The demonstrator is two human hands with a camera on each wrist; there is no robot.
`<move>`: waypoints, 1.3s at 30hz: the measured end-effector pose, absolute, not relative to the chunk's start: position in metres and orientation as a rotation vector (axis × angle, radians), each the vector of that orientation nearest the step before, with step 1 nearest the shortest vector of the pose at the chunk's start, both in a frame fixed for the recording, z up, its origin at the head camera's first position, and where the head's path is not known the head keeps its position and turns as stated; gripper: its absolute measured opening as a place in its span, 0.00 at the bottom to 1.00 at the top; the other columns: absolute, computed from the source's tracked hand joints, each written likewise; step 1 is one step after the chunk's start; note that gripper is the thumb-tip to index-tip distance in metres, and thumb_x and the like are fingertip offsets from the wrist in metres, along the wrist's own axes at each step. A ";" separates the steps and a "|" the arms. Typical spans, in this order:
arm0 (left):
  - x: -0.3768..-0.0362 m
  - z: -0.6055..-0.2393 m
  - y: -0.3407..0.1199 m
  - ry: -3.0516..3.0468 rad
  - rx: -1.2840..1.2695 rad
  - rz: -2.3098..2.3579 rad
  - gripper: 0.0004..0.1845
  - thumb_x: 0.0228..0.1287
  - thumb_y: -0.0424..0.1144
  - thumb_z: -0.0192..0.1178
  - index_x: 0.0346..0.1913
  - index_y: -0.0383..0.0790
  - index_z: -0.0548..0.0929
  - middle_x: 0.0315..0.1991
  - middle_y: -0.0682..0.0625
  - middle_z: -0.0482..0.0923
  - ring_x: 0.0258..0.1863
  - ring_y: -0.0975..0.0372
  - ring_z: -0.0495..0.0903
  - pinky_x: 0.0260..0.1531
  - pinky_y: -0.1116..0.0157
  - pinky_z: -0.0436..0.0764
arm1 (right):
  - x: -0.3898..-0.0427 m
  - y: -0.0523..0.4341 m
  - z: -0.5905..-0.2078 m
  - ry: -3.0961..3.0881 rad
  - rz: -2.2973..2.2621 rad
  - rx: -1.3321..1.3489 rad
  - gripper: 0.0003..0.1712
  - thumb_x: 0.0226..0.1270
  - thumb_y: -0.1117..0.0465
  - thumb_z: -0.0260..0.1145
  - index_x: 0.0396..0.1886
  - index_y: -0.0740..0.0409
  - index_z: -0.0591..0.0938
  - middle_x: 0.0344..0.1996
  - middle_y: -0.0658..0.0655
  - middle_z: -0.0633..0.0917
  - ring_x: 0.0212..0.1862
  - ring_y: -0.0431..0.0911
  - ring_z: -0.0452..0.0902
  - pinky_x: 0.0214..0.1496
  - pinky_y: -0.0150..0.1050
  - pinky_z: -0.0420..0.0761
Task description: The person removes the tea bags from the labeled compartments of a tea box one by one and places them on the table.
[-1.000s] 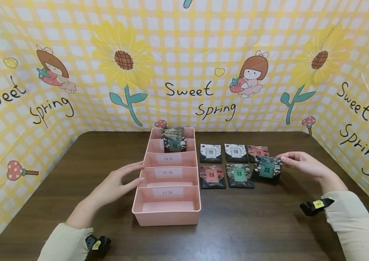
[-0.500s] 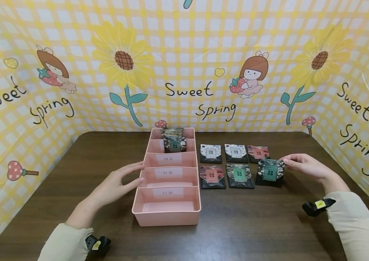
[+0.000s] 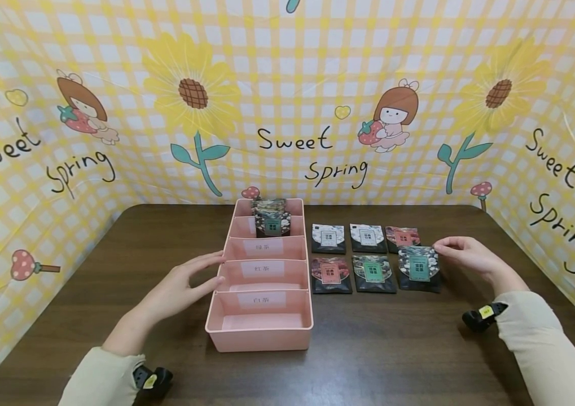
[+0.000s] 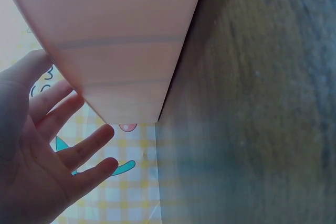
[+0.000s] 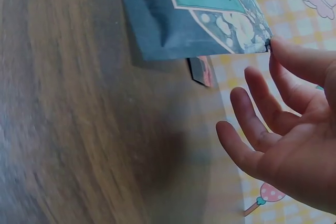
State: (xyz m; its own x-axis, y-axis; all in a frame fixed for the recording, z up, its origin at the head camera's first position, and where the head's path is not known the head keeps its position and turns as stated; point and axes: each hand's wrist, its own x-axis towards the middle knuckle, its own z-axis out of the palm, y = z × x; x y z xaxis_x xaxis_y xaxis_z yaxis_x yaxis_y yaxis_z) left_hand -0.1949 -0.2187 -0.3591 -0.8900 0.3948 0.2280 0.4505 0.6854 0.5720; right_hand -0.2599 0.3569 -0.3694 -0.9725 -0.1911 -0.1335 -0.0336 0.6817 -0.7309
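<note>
A pink divided organizer (image 3: pixel 259 330) stands at mid table, with dark tea packets (image 3: pixel 272 223) upright in its two far compartments. My left hand (image 3: pixel 185 282) lies open, its straight fingers against the organizer's left wall (image 4: pixel 115 40). To the right, a dark packet with a teal label (image 3: pixel 419 269) lies flat as the right end of the near row. My right hand (image 3: pixel 460 252) sits just beyond its far right corner with its fingers loosely spread. In the right wrist view one fingertip (image 5: pixel 275 48) touches that packet's corner (image 5: pixel 189 9).
Five more packets lie in two rows right of the organizer: white-labelled ones (image 3: pixel 328 238) (image 3: pixel 368 237) and a red one (image 3: pixel 402 235) at the back, a red (image 3: pixel 330 274) and a green (image 3: pixel 374 273) in front. A yellow printed cloth walls three sides.
The teal-labelled packet, held tilted above the table before, now lies flat in the near row. My right hand has eased off it. The left hand has not moved.
</note>
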 end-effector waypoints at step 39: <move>-0.196 -0.358 -0.218 -2.787 -0.719 -0.975 0.24 0.63 0.44 0.60 0.61 0.40 0.74 0.63 0.42 0.72 0.63 0.47 0.70 0.59 0.46 0.70 | -0.278 0.338 -0.381 2.654 -1.153 0.108 0.29 0.67 0.50 0.59 0.53 0.72 0.75 0.43 0.54 0.80 0.40 0.39 0.69 0.39 0.28 0.74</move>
State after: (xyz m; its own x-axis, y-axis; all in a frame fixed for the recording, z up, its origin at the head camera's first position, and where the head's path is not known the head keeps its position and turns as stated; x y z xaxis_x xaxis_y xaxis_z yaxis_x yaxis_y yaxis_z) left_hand -0.1958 -0.2178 -0.3576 -0.8830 0.4002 0.2452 0.4658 0.6830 0.5626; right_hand -0.2783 0.3378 -0.3806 -0.9672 -0.0295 -0.2521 0.1642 0.6849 -0.7099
